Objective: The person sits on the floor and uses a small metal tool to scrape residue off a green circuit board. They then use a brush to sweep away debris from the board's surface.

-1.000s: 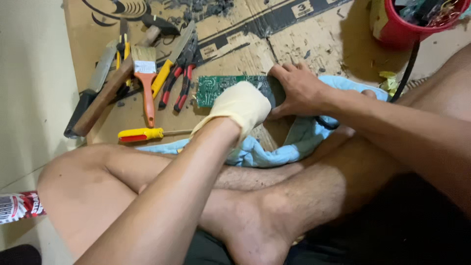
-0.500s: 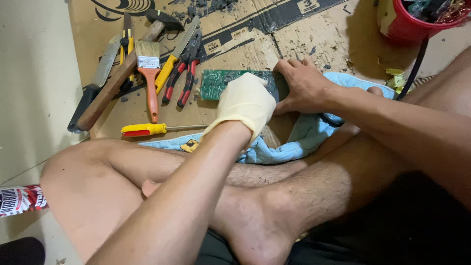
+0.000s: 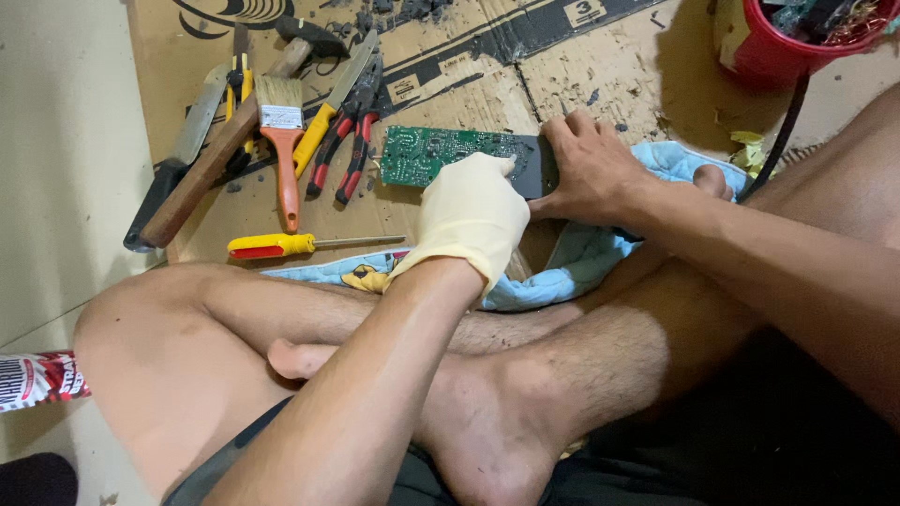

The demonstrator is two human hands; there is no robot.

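Head view: the person sits cross-legged on the floor, both arms reaching forward over the knees to a green circuit board (image 3: 427, 155) that lies flat on a sheet of cardboard (image 3: 450, 75). The left hand (image 3: 472, 214), in a pale yellow glove, rests curled over the board's near right part; its fingers are bent down against the board, though whether they pinch anything under the palm cannot be told. The bare right hand (image 3: 586, 169) lies spread on the dark right end of the board, fingers flat and thumb pointing toward the gloved hand, pressing rather than gripping. The two hands almost touch.

The left half of the board is uncovered, its left edge just beside a pair of red-handled pliers (image 3: 352, 141). Farther left come a knife with a yellow handle (image 3: 328, 112), a paintbrush with an orange handle (image 3: 281, 141) and a hammer (image 3: 216, 159), packed close together. A yellow and red screwdriver (image 3: 300, 245) lies near the cardboard's near edge, just ahead of the left knee.

A light blue cloth (image 3: 581, 262) spreads under the wrists and over the shins. A red bucket (image 3: 778, 47) stands at the far right corner, well apart from the hands. Bare cardboard lies open beyond the board, toward the far edge.
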